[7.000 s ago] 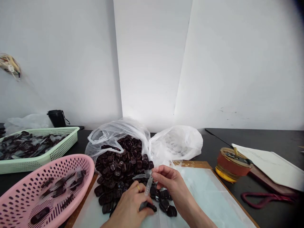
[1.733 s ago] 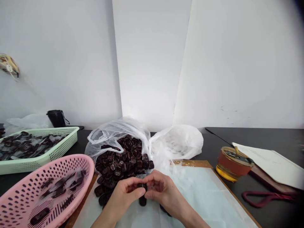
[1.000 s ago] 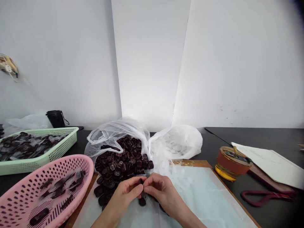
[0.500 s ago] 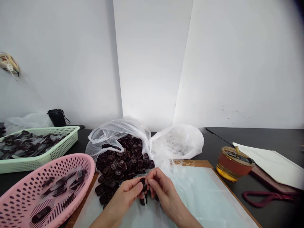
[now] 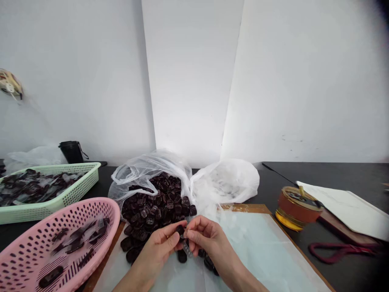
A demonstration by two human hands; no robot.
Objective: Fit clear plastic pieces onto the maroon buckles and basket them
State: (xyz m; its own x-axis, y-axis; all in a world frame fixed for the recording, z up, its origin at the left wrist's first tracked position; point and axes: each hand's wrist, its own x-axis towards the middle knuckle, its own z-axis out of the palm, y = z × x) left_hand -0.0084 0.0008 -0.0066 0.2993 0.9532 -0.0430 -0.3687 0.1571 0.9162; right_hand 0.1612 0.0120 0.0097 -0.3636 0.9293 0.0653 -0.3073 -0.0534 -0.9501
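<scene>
My left hand [image 5: 160, 248] pinches a small dark brown plastic piece [image 5: 180, 230] between thumb and fingertips. Close beside it, my right hand [image 5: 209, 240] has its fingers closed at a clear plastic strip or sleeve [image 5: 186, 248] that hangs down by the piece; its exact kind is unclear. Below the hands, another dark piece [image 5: 182, 256] lies on the pale sheet [image 5: 252, 247]. Left of and beyond my left hand spreads a heap of dark brown glossy pieces [image 5: 152, 211], spilling out of a thin clear bag [image 5: 130, 174].
On the left stand a pink perforated basket [image 5: 114, 211] and a green basket [image 5: 75, 192], both with dark pieces in clear wrapping. A white plastic bag [image 5: 231, 182] lies behind the sheet. To the right are a tape roll [image 5: 299, 207], maroon-handled scissors [image 5: 325, 252] and white paper [image 5: 343, 207].
The clear strip has swung to slant right below my fingers. My right hand has shifted slightly, and more dark pieces show beneath it. The view has moved a little.
</scene>
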